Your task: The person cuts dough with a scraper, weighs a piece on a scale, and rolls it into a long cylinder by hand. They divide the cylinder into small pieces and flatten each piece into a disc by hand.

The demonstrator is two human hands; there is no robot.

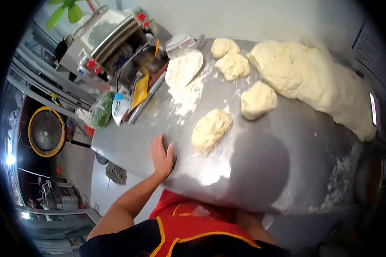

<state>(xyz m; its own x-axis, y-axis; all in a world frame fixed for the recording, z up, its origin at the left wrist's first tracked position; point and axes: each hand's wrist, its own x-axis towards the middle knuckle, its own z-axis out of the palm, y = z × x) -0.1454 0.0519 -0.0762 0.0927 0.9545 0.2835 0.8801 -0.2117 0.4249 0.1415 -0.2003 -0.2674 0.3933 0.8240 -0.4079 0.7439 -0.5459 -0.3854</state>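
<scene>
My left hand (162,157) rests on the metal table (261,150) near its front left edge, its fingers apart and nothing in it. My right hand is hidden below the table's front edge; only the forearm shows beside the red apron (193,214). A lump of dough (211,130) lies right of my left hand. Behind it are another lump (259,100) and two smaller ones (233,66) (225,47) that touch. A long, large mass of dough (304,77) stretches along the back right.
White flour (186,92) is spread at the back left, by a scale (179,43). A yellow packet (140,91), a metal bowl (148,58) and a bag of greens (102,110) sit at the left. A machine (105,36) stands behind them. A round fan (46,131) is far left.
</scene>
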